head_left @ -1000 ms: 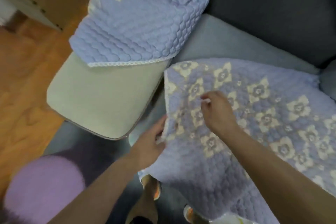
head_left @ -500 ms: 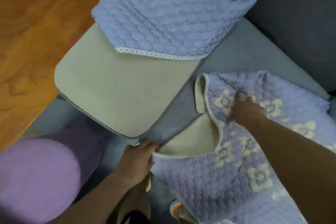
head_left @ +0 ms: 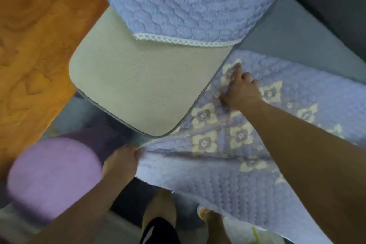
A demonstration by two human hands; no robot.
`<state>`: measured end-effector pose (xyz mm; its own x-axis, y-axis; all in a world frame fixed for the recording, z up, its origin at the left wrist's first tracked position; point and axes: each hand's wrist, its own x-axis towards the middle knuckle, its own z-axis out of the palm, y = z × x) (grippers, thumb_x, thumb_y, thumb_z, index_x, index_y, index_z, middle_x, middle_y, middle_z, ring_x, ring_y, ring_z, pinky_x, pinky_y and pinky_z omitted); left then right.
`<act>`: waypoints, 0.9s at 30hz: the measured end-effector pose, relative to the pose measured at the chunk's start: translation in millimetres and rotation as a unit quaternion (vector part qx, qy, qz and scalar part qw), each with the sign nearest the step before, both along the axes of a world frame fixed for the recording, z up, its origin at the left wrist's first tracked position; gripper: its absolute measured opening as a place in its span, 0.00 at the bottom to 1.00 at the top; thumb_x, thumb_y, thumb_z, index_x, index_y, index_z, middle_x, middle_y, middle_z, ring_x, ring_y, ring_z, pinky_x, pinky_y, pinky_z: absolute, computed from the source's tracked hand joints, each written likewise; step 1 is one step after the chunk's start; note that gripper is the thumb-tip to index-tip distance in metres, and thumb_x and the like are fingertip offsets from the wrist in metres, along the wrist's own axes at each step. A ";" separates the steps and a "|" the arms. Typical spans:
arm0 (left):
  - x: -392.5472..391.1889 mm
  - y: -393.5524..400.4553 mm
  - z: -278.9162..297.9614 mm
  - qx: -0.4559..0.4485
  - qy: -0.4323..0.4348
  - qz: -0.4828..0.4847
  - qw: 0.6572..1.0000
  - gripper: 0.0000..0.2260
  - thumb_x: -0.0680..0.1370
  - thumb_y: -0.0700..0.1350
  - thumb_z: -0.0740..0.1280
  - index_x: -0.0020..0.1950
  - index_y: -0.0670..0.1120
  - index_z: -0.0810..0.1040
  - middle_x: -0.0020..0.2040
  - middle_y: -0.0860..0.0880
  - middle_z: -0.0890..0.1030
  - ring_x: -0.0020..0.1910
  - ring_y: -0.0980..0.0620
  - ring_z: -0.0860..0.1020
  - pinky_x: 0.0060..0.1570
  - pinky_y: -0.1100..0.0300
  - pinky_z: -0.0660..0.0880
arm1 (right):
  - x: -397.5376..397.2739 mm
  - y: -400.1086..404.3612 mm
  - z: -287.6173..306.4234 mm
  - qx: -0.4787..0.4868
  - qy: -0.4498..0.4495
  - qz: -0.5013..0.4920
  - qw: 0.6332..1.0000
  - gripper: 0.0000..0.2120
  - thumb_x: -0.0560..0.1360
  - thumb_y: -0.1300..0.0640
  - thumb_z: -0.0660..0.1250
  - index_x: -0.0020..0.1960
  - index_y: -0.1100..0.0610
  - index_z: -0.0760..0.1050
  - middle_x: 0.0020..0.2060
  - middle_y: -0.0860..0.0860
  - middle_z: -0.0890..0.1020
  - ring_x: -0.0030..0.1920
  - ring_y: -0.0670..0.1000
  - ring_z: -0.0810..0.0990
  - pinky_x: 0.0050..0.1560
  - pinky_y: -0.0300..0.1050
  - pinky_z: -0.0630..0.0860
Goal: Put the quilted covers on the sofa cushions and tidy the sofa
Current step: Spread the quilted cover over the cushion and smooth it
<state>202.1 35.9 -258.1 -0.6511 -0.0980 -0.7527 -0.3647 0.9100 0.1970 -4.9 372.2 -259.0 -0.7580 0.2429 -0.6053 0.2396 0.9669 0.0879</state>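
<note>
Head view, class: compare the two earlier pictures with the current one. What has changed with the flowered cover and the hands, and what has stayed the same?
The flowered quilted cover, folded back half a second ago to show its beige underside, now lies spread with only its patterned face showing. The right hand has moved toward the armrest and presses the cover's far corner flat. The left hand still grips the near edge. The armrest cover stays draped over the beige armrest.

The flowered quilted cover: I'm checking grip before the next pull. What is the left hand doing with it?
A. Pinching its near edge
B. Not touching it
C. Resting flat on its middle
A: the left hand curls round the near edge of the flowered quilted cover, while the right hand presses on top.
</note>
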 end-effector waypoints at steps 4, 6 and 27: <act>-12.1 29.3 -10.3 -0.028 0.008 0.062 0.998 0.15 0.84 0.52 0.56 0.62 0.48 0.78 0.58 0.43 0.72 0.55 0.41 0.76 0.53 0.47 0.76 | -11.6 17.7 11.6 0.017 -0.037 0.075 0.996 0.45 0.73 0.49 0.72 0.78 0.43 0.44 0.65 0.61 0.71 0.58 0.63 0.77 0.51 0.54 0.76; -18.8 32.4 -6.3 -0.030 -0.022 0.083 0.996 0.16 0.85 0.53 0.54 0.64 0.49 0.77 0.60 0.43 0.72 0.56 0.41 0.76 0.54 0.47 0.76 | -13.1 14.0 15.4 0.013 -0.047 0.123 0.991 0.31 0.76 0.52 0.69 0.74 0.48 0.58 0.58 0.60 0.77 0.54 0.61 0.79 0.46 0.49 0.74; -31.7 232.4 59.8 0.048 0.026 0.039 0.998 0.05 0.80 0.42 0.61 0.54 0.45 0.73 0.53 0.43 0.77 0.52 0.42 0.76 0.51 0.49 0.75 | 124.5 166.9 78.0 -0.193 0.037 -0.070 0.978 0.30 0.81 0.60 0.59 0.80 0.50 0.55 0.80 0.55 0.52 0.78 0.60 0.53 0.75 0.53 0.59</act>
